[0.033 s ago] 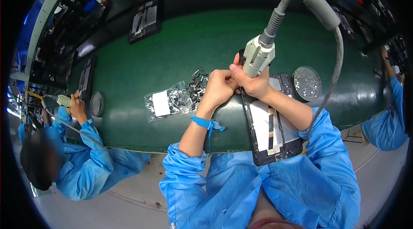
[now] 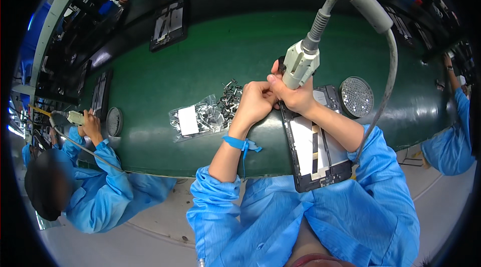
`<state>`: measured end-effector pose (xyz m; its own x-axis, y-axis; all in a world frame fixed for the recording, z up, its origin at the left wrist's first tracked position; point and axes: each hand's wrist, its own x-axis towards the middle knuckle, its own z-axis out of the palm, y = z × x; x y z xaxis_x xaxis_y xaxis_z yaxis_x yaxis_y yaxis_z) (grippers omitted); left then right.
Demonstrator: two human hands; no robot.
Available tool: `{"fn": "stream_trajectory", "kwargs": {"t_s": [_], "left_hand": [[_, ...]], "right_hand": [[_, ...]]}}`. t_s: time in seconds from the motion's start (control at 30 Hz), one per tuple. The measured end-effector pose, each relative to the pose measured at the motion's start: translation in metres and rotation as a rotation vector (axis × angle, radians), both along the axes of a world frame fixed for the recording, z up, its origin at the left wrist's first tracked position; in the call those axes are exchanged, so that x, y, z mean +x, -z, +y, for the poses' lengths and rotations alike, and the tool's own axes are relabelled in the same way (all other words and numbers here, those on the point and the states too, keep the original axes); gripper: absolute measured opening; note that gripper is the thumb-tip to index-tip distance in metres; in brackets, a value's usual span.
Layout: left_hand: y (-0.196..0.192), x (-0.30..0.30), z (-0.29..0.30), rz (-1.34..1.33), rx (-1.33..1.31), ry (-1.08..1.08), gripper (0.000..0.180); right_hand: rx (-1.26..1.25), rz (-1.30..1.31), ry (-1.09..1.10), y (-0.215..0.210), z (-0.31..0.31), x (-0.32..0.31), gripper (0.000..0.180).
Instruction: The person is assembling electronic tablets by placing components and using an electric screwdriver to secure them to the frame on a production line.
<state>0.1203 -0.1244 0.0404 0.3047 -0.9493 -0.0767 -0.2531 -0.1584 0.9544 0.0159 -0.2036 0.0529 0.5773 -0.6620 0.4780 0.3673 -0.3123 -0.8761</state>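
Over the green table (image 2: 150,86), gripping the corded driver (image 2: 302,64) in the right hand (image 2: 296,99), seemingly fastening the open tablet (image 2: 303,151) just beneath; curling the left hand (image 2: 257,100) close, can't tell around what; needing steady alignment next.

Right hand (image 2: 297,98) gripping tool (image 2: 300,66), left fingers (image 2: 269,95) apparently pinched

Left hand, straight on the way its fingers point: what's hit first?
Probably the right hand, gripping the white corded tool. The left hand borders it in view; contact or a slight gap, I can't tell.
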Motion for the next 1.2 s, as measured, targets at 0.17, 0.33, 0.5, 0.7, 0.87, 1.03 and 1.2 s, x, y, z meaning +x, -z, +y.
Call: {"fn": "stream_trajectory", "kwargs": {"t_s": [0.17,0.33,0.5,0.7,0.87,1.03,1.2], "left_hand": [[-0.01,-0.007,0.017,-0.389,-0.232,-0.147,0.009],[-0.039,-0.06,0.101,-0.114,0.167,-0.185,0.016],[-0.016,-0.158,0.159,-0.022,0.487,0.057,0.061],[0.008,-0.176,0.143,0.743,-0.022,-0.317,0.072],[-0.019,-0.111,0.074,0.722,-0.157,-0.436,0.057],[-0.001,-0.004,-0.062,0.767,-0.074,-0.368,0.052],[0.004,0.05,-0.154,0.802,-0.111,-0.447,0.052]], "right_hand": [[0.239,-0.144,-0.096,-0.015,-0.013,-0.01,0.025],[0.095,0.114,0.044,-0.05,-0.075,-0.054,0.028],[-0.015,0.361,0.091,-0.064,-0.141,-0.092,0.037],[0.021,0.421,0.257,-0.076,-0.174,-0.132,0.044],[0.019,0.406,0.217,-0.091,-0.176,-0.161,0.041],[0.021,0.471,0.222,-0.089,-0.173,-0.174,0.039],[0.029,0.575,0.168,-0.113,-0.155,-0.169,0.029]]}}
